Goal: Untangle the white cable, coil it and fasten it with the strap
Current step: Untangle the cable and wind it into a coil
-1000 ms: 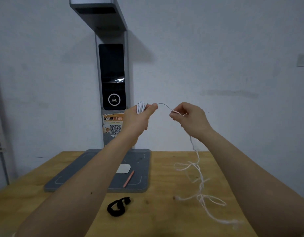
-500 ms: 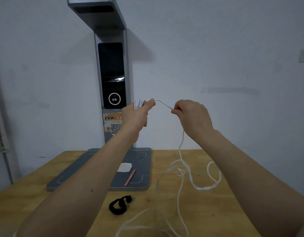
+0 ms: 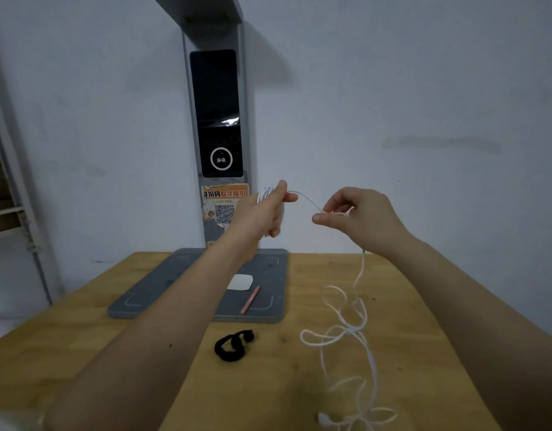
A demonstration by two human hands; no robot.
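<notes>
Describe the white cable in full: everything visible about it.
The white cable is thin, flexible and looks plastic-coated. A few finished loops are bunched in the left hand, showing above the fist. From there a short span arcs across to the right hand, pinched between thumb and fingertips. Below that hand it hangs down to the wooden table, where the rest lies in loose, crossing loops, still uncoiled. A small white plug end rests near the table's front edge. It lies apart from the black strap.
</notes>
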